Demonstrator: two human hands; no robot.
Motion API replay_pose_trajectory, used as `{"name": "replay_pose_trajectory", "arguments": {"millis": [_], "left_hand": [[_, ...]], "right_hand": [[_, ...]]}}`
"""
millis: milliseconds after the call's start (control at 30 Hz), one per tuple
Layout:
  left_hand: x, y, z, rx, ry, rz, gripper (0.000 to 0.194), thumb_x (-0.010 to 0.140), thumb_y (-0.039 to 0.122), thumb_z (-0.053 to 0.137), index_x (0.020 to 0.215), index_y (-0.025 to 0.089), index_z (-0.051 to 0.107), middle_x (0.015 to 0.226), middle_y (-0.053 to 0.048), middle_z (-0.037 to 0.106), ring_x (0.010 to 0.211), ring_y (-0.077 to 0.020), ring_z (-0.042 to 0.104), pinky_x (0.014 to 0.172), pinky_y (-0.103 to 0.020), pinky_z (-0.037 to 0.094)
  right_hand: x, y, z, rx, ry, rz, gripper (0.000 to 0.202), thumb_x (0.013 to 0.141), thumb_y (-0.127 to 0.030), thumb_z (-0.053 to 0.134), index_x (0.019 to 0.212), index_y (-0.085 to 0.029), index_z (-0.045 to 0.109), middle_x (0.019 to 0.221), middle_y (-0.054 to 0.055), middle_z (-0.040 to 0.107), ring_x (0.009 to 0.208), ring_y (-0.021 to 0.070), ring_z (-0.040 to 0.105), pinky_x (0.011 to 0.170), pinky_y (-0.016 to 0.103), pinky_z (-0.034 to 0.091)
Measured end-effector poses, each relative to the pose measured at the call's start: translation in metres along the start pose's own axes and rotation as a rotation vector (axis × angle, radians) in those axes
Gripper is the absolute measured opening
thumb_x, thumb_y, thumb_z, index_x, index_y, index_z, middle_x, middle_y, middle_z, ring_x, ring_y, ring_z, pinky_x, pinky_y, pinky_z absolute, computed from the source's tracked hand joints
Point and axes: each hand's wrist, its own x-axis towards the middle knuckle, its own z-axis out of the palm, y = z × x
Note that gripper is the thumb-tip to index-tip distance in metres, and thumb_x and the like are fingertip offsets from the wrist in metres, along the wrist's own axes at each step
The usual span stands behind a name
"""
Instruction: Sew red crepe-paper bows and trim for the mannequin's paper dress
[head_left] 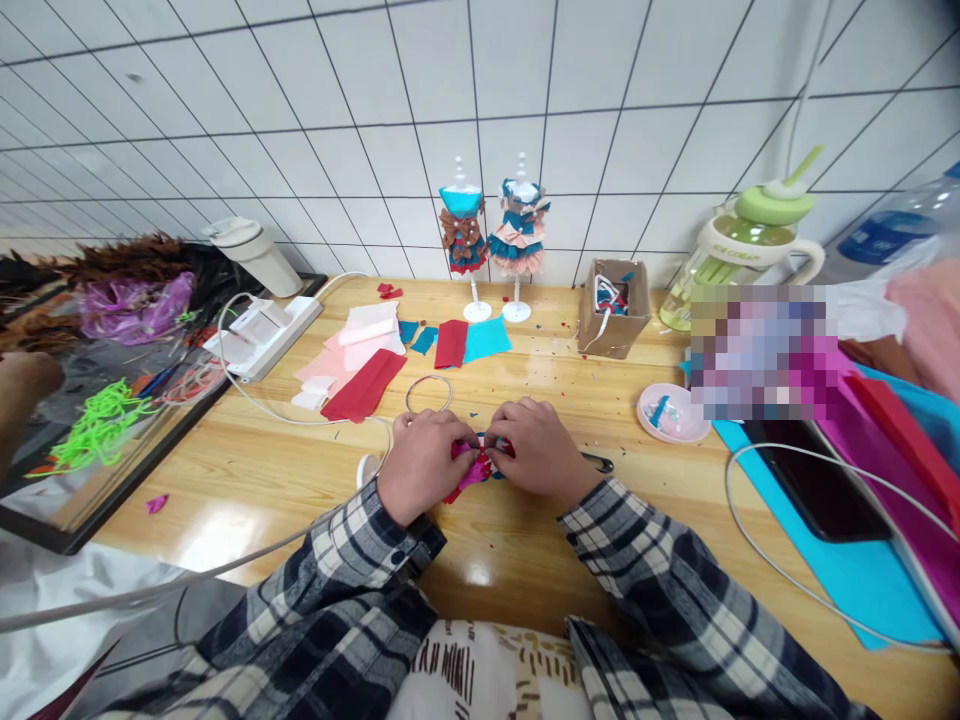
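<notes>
Near the middle of the wooden table (pixel 525 560), my left hand (pixel 429 462) and my right hand (pixel 538 448) meet over a small crumpled bundle of pink and red material (pixel 474 474). Both hands pinch it with curled fingers, one on each side. Bits of blue show at its edge, and the fingers cover much of it. Just beyond my left hand lies a thin ring (pixel 429 394). Dark scissors or a similar tool (pixel 598 462) lie partly hidden beside my right wrist. Red pieces (pixel 365 386), pink pieces (pixel 341 350) and a cyan piece (pixel 487 339) lie farther back.
Two small dressed mannequins (pixel 463 235) (pixel 519 235) stand by the tiled wall. To their right are a cardboard box (pixel 615 310), a pink dish (pixel 674 413), a phone (pixel 817 480) and a green-lidded bottle (pixel 742 250). A power strip (pixel 281 340) with cables and another person's hand (pixel 30 385) are left.
</notes>
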Motion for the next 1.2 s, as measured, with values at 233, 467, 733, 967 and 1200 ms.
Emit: {"name": "replay_pose_trajectory", "arguments": {"millis": [233, 467, 733, 967, 1200], "left_hand": [[-0.003, -0.003, 0.005, -0.041, 0.035, -0.016, 0.009, 0.077, 0.028, 0.059, 0.080, 0.025, 0.067, 0.088, 0.000, 0.068, 0.090, -0.0235, 0.058, 0.080, -0.040, 0.036], [0.000, -0.007, 0.008, -0.113, 0.072, 0.008, 0.016, 0.081, 0.034, 0.059, 0.087, 0.024, 0.069, 0.090, -0.003, 0.068, 0.088, -0.0216, 0.059, 0.081, -0.037, 0.040], [-0.001, -0.003, 0.009, -0.059, 0.065, -0.033, 0.008, 0.076, 0.027, 0.060, 0.077, 0.024, 0.068, 0.089, 0.000, 0.069, 0.091, -0.0237, 0.058, 0.090, -0.045, 0.032], [-0.007, -0.023, 0.000, -0.145, 0.125, 0.037, 0.014, 0.082, 0.029, 0.057, 0.088, 0.022, 0.067, 0.089, -0.003, 0.067, 0.088, -0.0209, 0.058, 0.081, -0.036, 0.042], [-0.022, -0.042, -0.009, -0.109, 0.190, 0.116, 0.011, 0.083, 0.027, 0.059, 0.086, 0.021, 0.068, 0.088, -0.004, 0.066, 0.085, -0.0193, 0.058, 0.080, -0.035, 0.042]], "right_hand": [[-0.001, 0.000, 0.003, 0.006, 0.019, -0.002, 0.007, 0.078, -0.028, 0.062, 0.080, -0.022, 0.066, 0.092, 0.002, 0.061, 0.089, 0.0193, 0.047, 0.074, 0.034, 0.029], [-0.002, -0.001, -0.001, 0.001, 0.027, -0.007, 0.008, 0.079, -0.029, 0.063, 0.082, -0.022, 0.065, 0.095, 0.002, 0.062, 0.089, 0.0198, 0.047, 0.075, 0.034, 0.028], [-0.001, -0.002, 0.000, -0.027, 0.019, -0.025, 0.006, 0.079, -0.028, 0.063, 0.080, -0.022, 0.065, 0.094, 0.002, 0.062, 0.089, 0.0197, 0.048, 0.074, 0.035, 0.028], [-0.006, -0.004, -0.009, 0.021, 0.078, -0.028, 0.012, 0.080, -0.029, 0.062, 0.091, -0.024, 0.065, 0.101, 0.002, 0.062, 0.092, 0.0198, 0.047, 0.078, 0.035, 0.028], [-0.010, -0.020, -0.002, -0.071, 0.154, 0.112, 0.018, 0.080, -0.038, 0.060, 0.075, -0.021, 0.061, 0.091, 0.005, 0.057, 0.087, 0.0212, 0.045, 0.077, 0.037, 0.028]]}}
